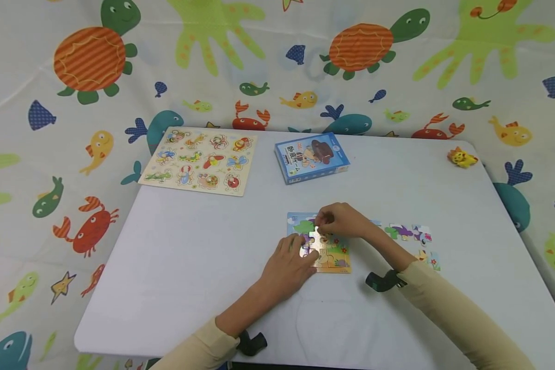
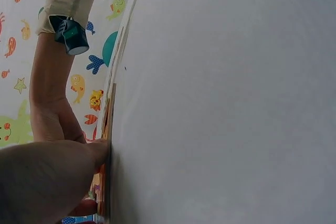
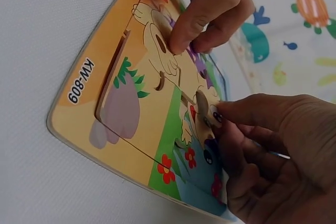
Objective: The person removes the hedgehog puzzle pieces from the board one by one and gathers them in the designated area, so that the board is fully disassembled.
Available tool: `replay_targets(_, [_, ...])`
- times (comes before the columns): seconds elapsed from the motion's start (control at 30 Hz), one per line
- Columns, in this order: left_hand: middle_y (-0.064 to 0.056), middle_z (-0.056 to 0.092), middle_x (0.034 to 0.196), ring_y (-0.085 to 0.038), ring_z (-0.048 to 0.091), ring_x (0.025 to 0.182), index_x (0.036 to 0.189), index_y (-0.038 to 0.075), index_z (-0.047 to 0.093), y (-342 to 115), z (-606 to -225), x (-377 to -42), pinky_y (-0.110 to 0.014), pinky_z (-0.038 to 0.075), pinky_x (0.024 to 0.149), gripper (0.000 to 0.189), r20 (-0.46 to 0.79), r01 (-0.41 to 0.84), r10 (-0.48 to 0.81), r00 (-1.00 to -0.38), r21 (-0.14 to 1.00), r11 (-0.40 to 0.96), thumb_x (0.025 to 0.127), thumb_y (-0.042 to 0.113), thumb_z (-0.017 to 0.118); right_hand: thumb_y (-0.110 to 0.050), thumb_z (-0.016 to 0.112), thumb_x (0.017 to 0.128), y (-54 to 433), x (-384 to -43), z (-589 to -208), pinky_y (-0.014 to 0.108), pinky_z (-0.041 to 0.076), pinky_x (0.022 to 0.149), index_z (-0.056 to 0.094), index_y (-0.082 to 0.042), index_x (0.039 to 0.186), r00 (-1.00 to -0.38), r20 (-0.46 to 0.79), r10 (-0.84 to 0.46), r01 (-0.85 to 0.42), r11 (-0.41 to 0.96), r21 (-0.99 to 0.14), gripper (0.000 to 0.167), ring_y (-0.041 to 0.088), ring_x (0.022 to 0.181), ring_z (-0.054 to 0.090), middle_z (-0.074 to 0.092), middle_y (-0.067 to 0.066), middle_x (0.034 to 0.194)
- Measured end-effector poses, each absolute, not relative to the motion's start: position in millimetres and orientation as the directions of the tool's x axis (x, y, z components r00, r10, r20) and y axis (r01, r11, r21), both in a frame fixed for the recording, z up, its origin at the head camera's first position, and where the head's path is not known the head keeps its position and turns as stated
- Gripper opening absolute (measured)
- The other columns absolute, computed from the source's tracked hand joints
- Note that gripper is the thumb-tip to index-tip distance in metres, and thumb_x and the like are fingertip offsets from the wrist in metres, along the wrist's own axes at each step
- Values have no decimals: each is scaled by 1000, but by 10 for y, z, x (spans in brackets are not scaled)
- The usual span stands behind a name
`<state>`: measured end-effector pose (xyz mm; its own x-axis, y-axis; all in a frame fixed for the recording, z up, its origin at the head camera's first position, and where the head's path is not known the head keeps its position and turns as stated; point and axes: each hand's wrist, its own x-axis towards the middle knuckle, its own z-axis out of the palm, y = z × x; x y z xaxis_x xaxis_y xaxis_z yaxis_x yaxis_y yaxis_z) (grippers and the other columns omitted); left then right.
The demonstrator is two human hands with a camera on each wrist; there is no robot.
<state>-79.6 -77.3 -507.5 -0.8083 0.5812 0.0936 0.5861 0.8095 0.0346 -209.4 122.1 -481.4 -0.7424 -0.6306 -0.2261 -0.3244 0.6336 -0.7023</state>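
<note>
A wooden jigsaw board [image 1: 326,268] with a colourful picture lies flat in front of me, partly covered by my hands. My left hand [image 1: 284,267] rests on its left side; in the right wrist view the left fingers [image 3: 210,11] touch the picture while the thumb tip is at the board's edge. My right hand [image 1: 339,220] is over the upper middle of the board. Its thumb and forefinger pinch a puzzle piece [image 3: 202,116] with a cartoon animal's face, slightly tilted among the fitted pieces. From the left wrist view, the board [image 2: 107,150] is edge-on beside my left hand.
Several loose puzzle pieces [image 1: 404,232] lie right of the board, partly behind my right forearm. Toward the back are an insect peg puzzle [image 1: 203,174] and a blue card box [image 1: 312,158]. A small yellow toy [image 1: 462,158] sits near the far right corner.
</note>
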Motion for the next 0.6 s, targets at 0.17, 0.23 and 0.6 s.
replay_targets(0.17, [-15, 47, 132, -34, 41, 127, 121, 29, 59, -770, -5053, -788, -44, 34, 106, 26, 95, 586, 581, -808, 35, 809, 99, 44, 56, -13, 72, 87, 1239, -2106, -4821, 32, 49, 68, 70, -11, 92, -737, -242, -631, -294, 622, -726, 6, 16, 72, 58, 65, -4, 79])
replay_targets(0.23, [-16, 47, 132, -35, 41, 127, 120, 30, 60, -768, -5047, -783, -45, 35, 105, 25, 100, 591, 586, -804, 29, 806, 99, 43, 57, -13, 71, 88, 1244, -2111, -4825, 33, 49, 68, 70, -11, 93, -734, -245, -633, -284, 614, -737, 6, 17, 72, 58, 65, -3, 79])
replay_targets(0.6, [-21, 47, 129, -40, 44, 126, 114, 31, 59, -747, -5036, -770, -46, 37, 105, 18, 118, 592, 586, -802, 23, 806, 98, 40, 60, -16, 71, 89, 1258, -2108, -4826, 35, 48, 71, 73, -10, 97, -740, -278, -612, -182, 580, -794, 10, 20, 75, 57, 65, 1, 81])
